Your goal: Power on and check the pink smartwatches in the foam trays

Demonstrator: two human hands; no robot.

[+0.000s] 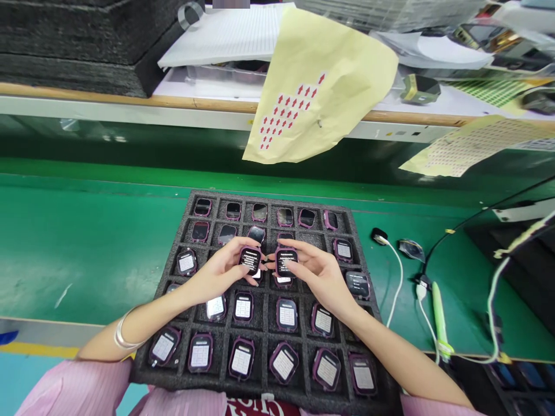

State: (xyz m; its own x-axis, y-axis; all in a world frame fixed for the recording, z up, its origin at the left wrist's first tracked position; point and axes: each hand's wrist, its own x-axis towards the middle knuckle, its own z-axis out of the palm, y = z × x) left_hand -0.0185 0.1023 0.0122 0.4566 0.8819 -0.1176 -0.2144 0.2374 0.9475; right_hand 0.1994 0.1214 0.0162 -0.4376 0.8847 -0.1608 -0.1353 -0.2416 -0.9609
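My left hand [232,260] grips a purple-framed smartwatch [251,259], its thumb on the face and its fingers around the edge. A second purple smartwatch [286,260] is in my right hand [314,268], the thumb again over the screen. Both screens face up and show white lines of text on black. The two watches are held side by side, a little apart, above a black foam tray [269,346]. Several more purple watches lie in its compartments, many with lit list screens in the nearer rows and dark screens in the far rows. My hands and forearms hide some compartments.
The tray rests on a green table [87,242]. To its right are a black charger [379,235] with a white cable, a clear-wrapped piece [411,249] and a green pen-like stick [439,312]. A shelf [208,107] with papers crosses the back; a yellow sticker sheet [321,86] hangs over its edge.
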